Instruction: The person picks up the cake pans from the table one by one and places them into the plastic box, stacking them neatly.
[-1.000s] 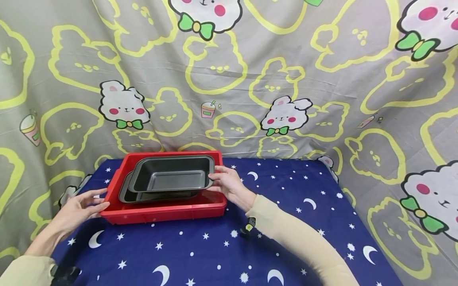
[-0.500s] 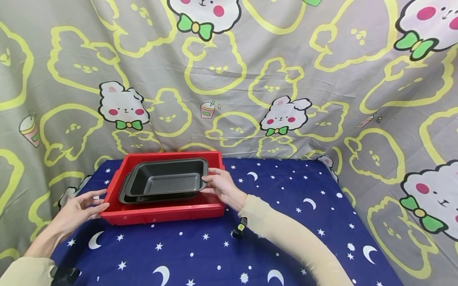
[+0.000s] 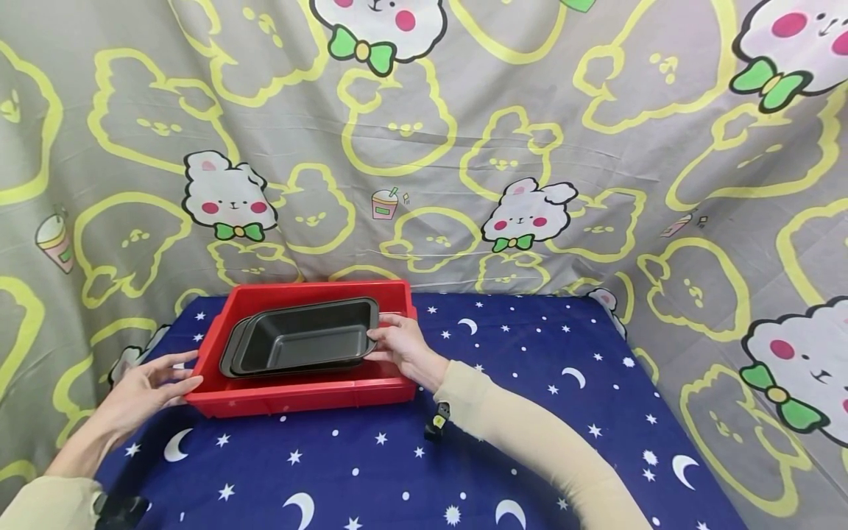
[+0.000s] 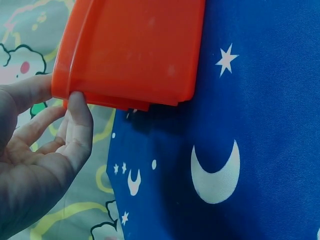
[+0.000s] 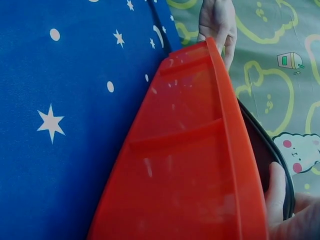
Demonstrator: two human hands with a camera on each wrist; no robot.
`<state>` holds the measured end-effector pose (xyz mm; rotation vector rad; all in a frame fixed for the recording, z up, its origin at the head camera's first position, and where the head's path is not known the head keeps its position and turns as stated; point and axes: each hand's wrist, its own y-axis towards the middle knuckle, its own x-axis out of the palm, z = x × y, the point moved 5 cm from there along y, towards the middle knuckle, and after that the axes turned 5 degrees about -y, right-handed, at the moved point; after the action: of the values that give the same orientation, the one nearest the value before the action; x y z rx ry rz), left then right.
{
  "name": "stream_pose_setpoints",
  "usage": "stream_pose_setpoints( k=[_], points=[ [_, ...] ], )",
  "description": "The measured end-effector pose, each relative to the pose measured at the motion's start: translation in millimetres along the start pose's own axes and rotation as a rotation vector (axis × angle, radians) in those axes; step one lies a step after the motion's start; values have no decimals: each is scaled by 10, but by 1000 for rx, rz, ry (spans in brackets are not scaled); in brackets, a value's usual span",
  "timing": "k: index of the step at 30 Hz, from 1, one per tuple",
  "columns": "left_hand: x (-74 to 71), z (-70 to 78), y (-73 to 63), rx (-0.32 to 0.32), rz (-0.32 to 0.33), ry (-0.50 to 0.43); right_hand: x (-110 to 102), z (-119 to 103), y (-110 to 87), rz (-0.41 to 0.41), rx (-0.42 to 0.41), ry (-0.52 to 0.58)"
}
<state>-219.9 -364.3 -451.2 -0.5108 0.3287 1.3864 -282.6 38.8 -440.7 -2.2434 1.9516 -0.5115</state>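
My right hand pinches the right end of a dark grey loaf pan, thumb over the rim and fingers beneath. The pan is tilted, its right end raised, inside a red plastic bin. Under it lies a second dark pan; only its left and front edges show. At the bin's left end, my left hand grips the rim with thumb and fingertips. The left wrist view shows that hand at the bin's corner. In the right wrist view the bin's wall hides most of the pan.
The bin stands at the back left of a table with a dark blue cloth of moons and stars. Behind and at both sides hangs a grey curtain with cartoon rabbits, close to the bin's back.
My right hand has moved left and slightly down with the loaf pan, which now sits lower and more over the second pan. The left hand has stayed on the bin.
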Motion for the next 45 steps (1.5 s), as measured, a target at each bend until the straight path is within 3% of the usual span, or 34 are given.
stream_pose_setpoints(
  k=[33, 45],
  points=[
    [-12, 2, -7, 6, -8, -30, 148, 29, 51, -36, 55, -44],
    [-2, 23, -9, 3, -8, -32, 60, 23, 38, 28, 16, -77]
  ],
)
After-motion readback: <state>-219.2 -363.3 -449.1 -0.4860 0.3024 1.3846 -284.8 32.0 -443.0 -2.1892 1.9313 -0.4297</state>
